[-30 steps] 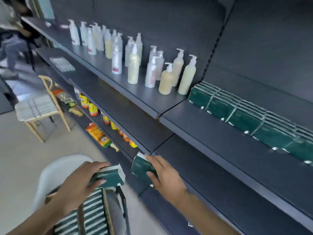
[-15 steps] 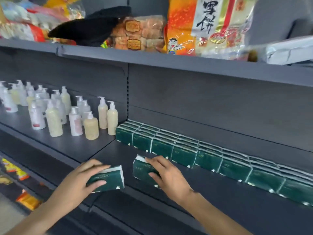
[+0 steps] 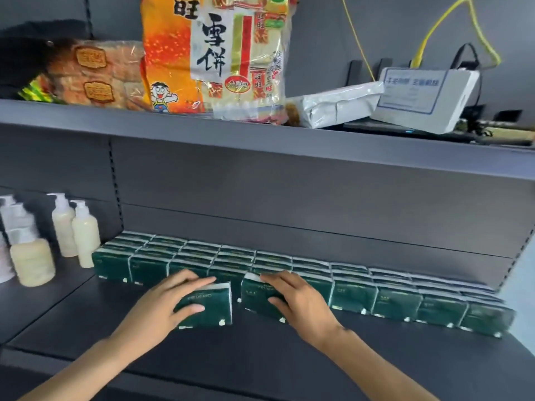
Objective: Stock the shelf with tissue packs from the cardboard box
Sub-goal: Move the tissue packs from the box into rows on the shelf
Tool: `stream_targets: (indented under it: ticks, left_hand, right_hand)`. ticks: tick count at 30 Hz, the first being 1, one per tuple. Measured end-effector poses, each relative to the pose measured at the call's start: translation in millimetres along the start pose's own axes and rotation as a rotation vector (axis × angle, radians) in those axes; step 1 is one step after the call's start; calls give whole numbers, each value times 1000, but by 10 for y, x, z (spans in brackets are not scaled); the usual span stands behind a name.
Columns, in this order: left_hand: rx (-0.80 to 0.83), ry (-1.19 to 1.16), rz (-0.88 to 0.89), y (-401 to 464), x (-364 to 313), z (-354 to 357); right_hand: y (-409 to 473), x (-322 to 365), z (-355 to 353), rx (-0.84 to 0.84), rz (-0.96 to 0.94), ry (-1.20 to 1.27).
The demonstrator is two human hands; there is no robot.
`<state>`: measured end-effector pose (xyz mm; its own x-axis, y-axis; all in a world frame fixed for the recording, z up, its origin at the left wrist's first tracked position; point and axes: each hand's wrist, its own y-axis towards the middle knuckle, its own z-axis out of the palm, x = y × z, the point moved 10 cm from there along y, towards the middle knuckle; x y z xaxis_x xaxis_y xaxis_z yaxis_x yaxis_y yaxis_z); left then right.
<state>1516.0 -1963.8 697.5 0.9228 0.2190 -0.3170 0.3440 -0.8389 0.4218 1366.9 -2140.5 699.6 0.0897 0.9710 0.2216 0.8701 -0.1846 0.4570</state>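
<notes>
1. We grip one green tissue pack in each hand on the dark shelf point(image 3: 260, 351), two packs in all, both just in front of the stocked row of packs point(image 3: 405, 302).
2. Our left hand point(image 3: 162, 311) holds the left pack point(image 3: 208, 306): fingers point(image 3: 191, 280) lie over its top, thumb curled on its front face.
3. Our right hand point(image 3: 298, 302) holds the right pack point(image 3: 257, 299) the same way, against the row.
4. Both packs stand on a long edge, long axis running left to right along the shelf, printed face toward us.
5. The row's front rank shows roughly ten packs; our hands hide some.
6. At left, about five pump bottles point(image 3: 85, 235) stand; the edge cuts off others.
7. Above, a snack bag point(image 3: 214, 53) stands on the upper shelf point(image 3: 115, 117).
</notes>
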Motion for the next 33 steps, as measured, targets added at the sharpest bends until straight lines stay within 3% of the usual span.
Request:
stream_targets:
  ticks: [12, 20, 33]
  left_hand:
    - [94, -71, 232, 868, -441, 918]
    - [12, -17, 383, 1271, -484, 1386]
    - [-79, 88, 327, 1467, -179, 1703]
  right_hand:
    - [-715, -660, -415, -66, 279, -166]
    - [-974, -779, -523, -92, 391, -240]
    - [-1055, -1023, -449, -44, 393, -242]
